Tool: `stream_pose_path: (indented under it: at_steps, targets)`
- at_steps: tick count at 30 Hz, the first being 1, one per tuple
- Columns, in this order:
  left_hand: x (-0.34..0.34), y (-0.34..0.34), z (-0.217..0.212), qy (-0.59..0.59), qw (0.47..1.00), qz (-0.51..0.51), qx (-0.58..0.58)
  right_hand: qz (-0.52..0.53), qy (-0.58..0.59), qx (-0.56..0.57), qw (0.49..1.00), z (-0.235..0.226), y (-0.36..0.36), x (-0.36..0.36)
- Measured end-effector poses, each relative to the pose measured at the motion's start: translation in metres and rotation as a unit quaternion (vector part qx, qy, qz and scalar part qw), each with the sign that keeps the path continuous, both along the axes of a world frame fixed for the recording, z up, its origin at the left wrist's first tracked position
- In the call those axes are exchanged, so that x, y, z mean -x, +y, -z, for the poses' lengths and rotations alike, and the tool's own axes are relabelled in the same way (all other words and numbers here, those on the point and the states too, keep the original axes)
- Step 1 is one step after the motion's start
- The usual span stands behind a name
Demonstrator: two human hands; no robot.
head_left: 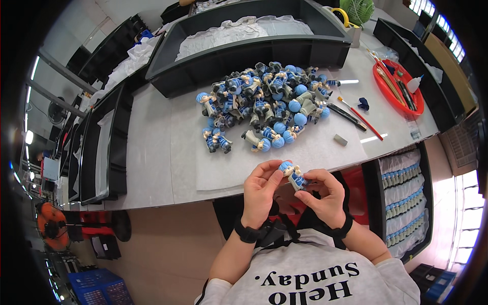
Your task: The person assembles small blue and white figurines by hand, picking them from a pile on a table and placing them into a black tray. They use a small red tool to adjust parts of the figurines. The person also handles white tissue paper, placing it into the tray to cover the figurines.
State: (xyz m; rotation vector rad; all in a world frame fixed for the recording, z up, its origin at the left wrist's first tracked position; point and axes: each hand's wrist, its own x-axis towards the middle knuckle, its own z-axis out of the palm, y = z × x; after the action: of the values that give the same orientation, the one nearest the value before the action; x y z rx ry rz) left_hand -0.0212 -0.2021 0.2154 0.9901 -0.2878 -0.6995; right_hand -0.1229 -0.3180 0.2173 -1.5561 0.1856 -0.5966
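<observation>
Between my two hands, just off the table's front edge, I hold a small figurine [293, 175] with blue hair and a blue-and-white top. The fingers of my left hand [262, 190] close on its head. My right hand [324, 195] pinches its lower end between thumb and fingers. Beyond my hands, a heap of similar figurines [277, 104] lies jumbled on a white sheet [218, 175]. Right of the heap are a dark pen-like tool [347, 117], a thin red brush [361, 119] and a small grey block [340, 140].
A large black tray [249, 58] lined with white paper stands behind the heap. At the right sits a red basin [401, 109] of brushes and a small bottle. Another black tray [376, 203] with rows of figurines stands lower right. More black trays [119, 147] line the left.
</observation>
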Motion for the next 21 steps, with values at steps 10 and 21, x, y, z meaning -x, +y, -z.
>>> stream_pose_path:
  at_steps: [10, 21]
  targets:
    - [0.0021, 0.0001, -0.0016, 0.062, 0.995, 0.083, 0.000, 0.023, -0.022, 0.084, 0.996, 0.0018, 0.0022, -0.0018]
    - [0.0017, -0.0002, -0.0072, -0.021, 0.986, 0.162, -0.016, 0.055, -0.011, 0.073, 0.996, 0.0103, 0.0018, -0.0003]
